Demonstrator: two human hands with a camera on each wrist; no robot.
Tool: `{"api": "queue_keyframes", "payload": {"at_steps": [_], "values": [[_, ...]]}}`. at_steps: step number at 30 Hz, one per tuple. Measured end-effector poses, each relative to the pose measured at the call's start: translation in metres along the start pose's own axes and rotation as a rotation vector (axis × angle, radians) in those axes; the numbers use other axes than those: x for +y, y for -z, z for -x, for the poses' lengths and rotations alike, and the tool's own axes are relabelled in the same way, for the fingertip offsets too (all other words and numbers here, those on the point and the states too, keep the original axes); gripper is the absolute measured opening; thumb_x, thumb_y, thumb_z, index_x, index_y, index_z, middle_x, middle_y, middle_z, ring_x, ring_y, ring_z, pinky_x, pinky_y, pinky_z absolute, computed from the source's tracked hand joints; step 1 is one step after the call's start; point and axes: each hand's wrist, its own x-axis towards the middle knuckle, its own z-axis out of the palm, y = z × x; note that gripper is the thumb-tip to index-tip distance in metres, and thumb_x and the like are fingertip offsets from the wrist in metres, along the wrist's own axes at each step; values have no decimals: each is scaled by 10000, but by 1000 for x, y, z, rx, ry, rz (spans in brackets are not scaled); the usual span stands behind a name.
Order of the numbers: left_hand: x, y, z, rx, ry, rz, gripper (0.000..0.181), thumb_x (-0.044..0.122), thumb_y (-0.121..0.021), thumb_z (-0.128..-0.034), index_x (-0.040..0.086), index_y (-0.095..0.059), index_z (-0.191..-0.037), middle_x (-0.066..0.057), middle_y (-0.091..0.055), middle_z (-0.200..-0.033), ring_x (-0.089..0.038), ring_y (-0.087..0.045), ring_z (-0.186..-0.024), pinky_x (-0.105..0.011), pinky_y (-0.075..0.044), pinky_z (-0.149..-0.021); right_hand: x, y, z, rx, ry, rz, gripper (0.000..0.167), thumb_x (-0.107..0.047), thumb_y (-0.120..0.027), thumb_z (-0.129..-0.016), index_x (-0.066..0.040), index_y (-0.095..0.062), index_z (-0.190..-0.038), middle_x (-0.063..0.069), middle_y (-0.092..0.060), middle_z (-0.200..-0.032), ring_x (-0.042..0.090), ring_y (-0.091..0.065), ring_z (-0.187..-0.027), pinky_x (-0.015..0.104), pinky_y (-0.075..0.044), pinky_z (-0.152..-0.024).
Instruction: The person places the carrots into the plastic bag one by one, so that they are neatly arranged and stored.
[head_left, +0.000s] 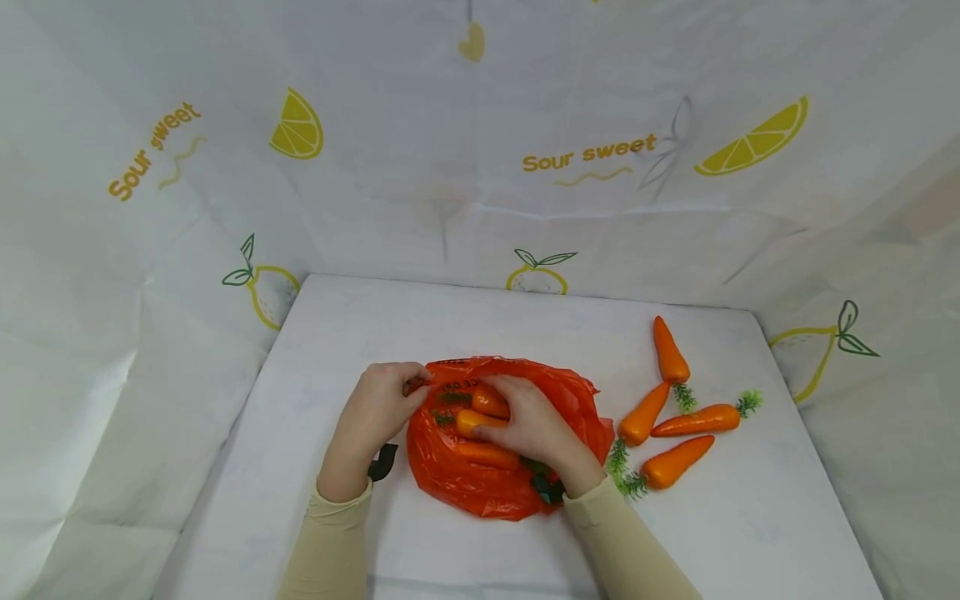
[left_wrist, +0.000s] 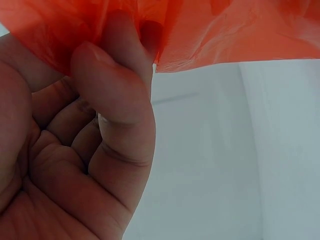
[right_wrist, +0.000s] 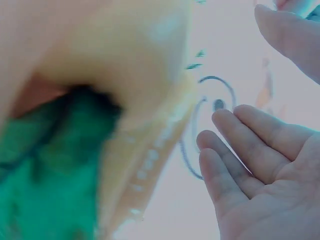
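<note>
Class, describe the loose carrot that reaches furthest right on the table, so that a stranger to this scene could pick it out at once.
On the white table, find the red bag, then look right to the four loose carrots. The wanted carrot lies nearly sideways in that group. Of the four, it alone points its tip left, toward the bag.

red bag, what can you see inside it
At least three orange carrots show in the red bag, with green tops near the left hand. The right hand covers part of them, and whatever lies beneath them is hidden.
</note>
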Motion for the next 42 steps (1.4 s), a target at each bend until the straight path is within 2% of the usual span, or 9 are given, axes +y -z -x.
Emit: {"api": "queue_keyframes", "payload": {"at_steps": [10,18,26,33,42], "values": [[0,0,0,1,-1,-3,83,86,-843,-981,92,-847,-1064,27,-722,-821,-130,-567,-704,-277,-498,-626,-24,20,15,72,62,28,818,-430,-951,-885,-187,-611,-1588,-14,-651,-1565,289,-557,-1497,599,-508,-1209],[-1,0,1,4,-10,3,79,90,-844,-983,90,-846,-1063,27,-725,-819,-120,-567,-694,-268,-497,-620,-29,44,32,153,106,26,816,-440,-955,-886,-203,-611,-1586,-68,-629,-1566,249,-577,-1471,578,-544,-1169],[-2,-1,0,1,-10,0,80,91,-840,-987,97,-847,-1067,31,-721,-815,-113,-566,-696,-256,-499,-622,-27,65,45,243,96,32,787,-421,-956,-890,-239,-617,-1577,-28,-629,-1550,237,-594,-1442,585,-565,-1141],[-1,-1,1,8,-8,5,88,91,-841,-986,87,-852,-1073,21,-746,-853,-124,-586,-717,-272,-525,-643,-18,76,52,305,125,56,797,-405,-964,-883,-268,-611,-1584,-16,-644,-1554,242,-596,-1439,607,-551,-1144],[-2,-1,0,15,-18,3,92,95,-853,-979,87,-850,-1071,24,-744,-846,-124,-585,-713,-271,-521,-637,-7,97,65,355,86,69,796,-350,-966,-890,-286,-601,-1594,8,-634,-1571,277,-583,-1446,655,-544,-1126]]}}
